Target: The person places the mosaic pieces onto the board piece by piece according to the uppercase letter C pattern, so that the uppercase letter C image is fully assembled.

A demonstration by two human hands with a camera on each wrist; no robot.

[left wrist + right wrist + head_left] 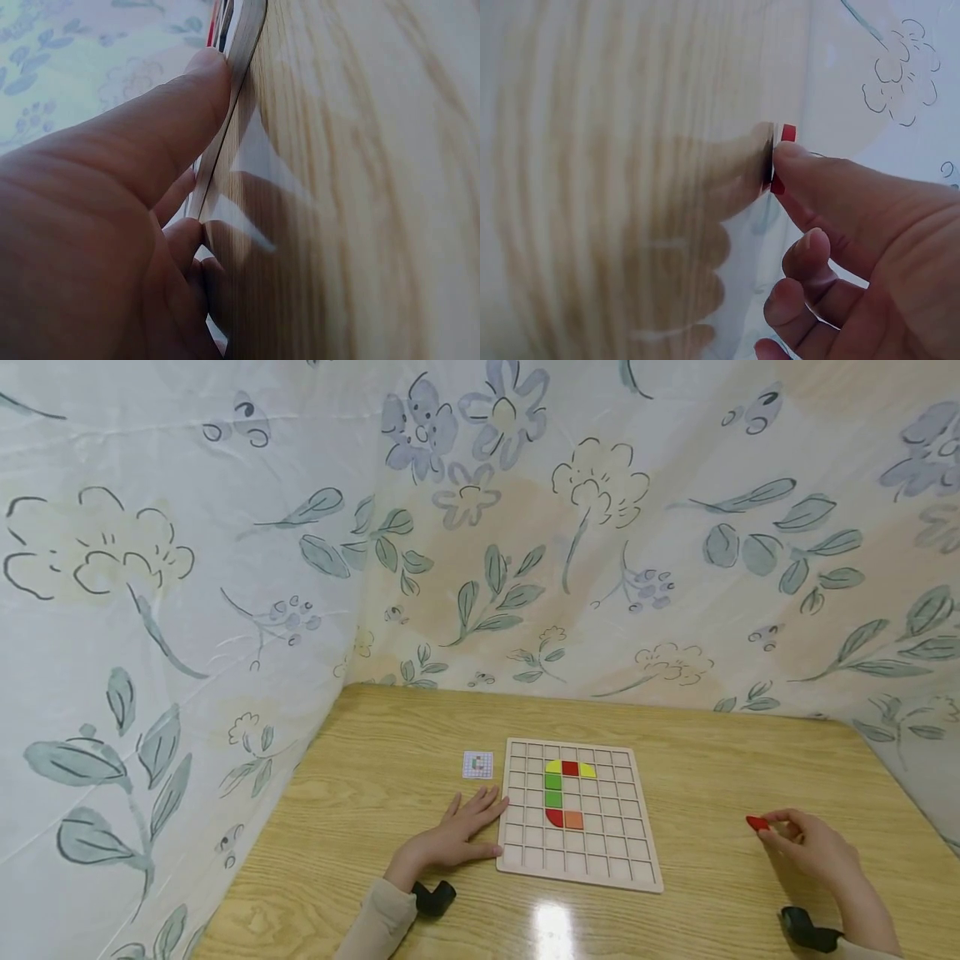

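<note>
My right hand point(813, 850) pinches a small red tile point(755, 822) between thumb and finger, just above or on the table, well right of the board. In the right wrist view the red tile point(788, 133) stands on edge at the thumb tip. A pale wooden grid board point(617, 831) lies mid-table. My left hand point(459, 833) is spread at its left edge, fingertips and thumb touching it. On the board, yellow rounded tiles point(588, 771) flank a red square point(570, 768). Below the left one come two green squares point(553, 790), a rounded red tile point(554, 818) and an orange square point(573, 820).
A small card point(477, 765) printed with a grid and a coloured figure lies left of the board's upper corner. Floral cloth point(480, 568) hangs behind the wooden table point(390, 735) and along its sides. Black bands point(435, 898) sit on both wrists.
</note>
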